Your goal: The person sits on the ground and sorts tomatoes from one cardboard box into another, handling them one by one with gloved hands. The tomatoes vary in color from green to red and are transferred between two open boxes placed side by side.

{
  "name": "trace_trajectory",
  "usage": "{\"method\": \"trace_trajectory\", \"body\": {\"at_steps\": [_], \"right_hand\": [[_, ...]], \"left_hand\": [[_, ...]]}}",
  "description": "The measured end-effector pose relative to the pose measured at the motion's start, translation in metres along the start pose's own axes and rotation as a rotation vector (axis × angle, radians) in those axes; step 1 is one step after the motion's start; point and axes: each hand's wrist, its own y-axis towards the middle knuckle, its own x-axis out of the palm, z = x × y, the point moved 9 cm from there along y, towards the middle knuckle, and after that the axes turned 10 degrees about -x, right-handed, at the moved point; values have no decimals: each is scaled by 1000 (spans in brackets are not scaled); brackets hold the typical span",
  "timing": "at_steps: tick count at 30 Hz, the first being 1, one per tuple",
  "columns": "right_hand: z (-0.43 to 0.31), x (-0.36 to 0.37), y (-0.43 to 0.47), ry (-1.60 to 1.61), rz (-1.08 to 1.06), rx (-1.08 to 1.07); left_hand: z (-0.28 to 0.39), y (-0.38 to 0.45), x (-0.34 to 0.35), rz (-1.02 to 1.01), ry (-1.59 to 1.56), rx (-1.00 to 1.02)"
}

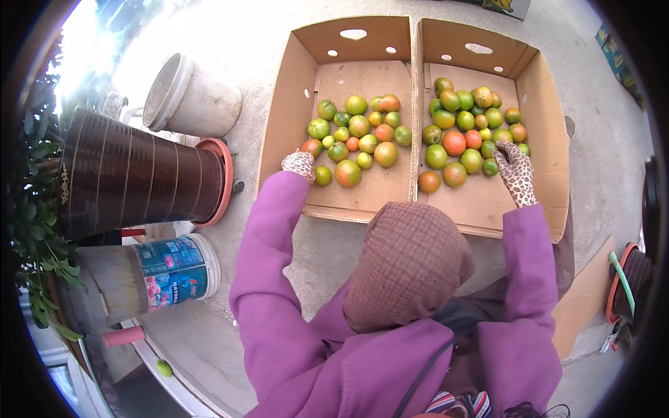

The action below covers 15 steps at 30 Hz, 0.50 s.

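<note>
Two open cardboard boxes stand side by side on the ground. The left cardboard box and the right cardboard box each hold several tomatoes, mixed green, orange and red. My left hand, in a leopard-print glove, is at the left box's near left corner, beside an orange-green tomato; its fingers are mostly hidden. Over the right box, my right hand, gloved alike, reaches down at the right side of the tomatoes. Its fingertips touch or nearly touch a green tomato; whether they grip it is unclear.
At left are a tipped white bucket, a large brown pot and a bucket with a blue label. A flat cardboard piece lies at right. A lone green tomato lies at lower left.
</note>
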Motion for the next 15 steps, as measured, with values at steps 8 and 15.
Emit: {"method": "trace_trajectory", "body": {"at_steps": [8,15], "right_hand": [[4,8,0,-45,-49,-44],[3,12,0,-40,-114,-21]], "left_hand": [[-7,6,19,198,-58,-128],[-20,-6,-17,-17,-469,-189]]}}
